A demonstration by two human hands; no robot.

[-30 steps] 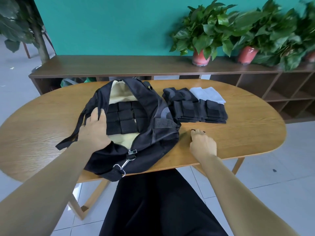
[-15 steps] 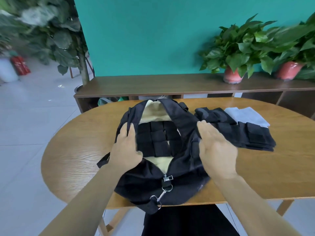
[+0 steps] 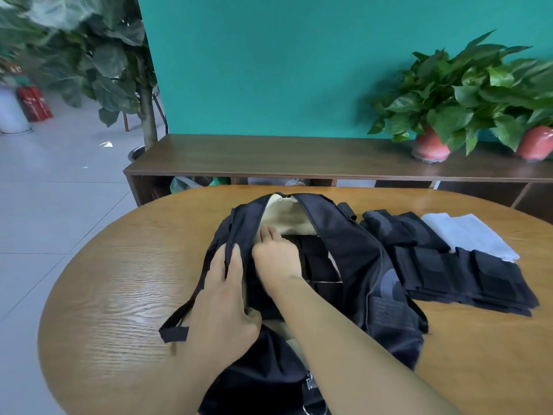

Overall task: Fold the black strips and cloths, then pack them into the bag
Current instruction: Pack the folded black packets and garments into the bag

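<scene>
Some folded black strips (image 3: 317, 265) are already packed in the open bag (image 3: 359, 265) on the table (image 3: 104, 295). The bag's edge is gripped by the left hand (image 3: 223, 298). The right hand (image 3: 276, 262) is inside; its grasp cannot be told. More folded cloths (image 3: 460, 271) are left beside the bag.

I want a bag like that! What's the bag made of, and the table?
The bag looks like soft, matte black woven cloth, perhaps nylon: it sags and creases, with a cream lining. The table looks like varnished wood: grain lines and a light sheen.
</scene>
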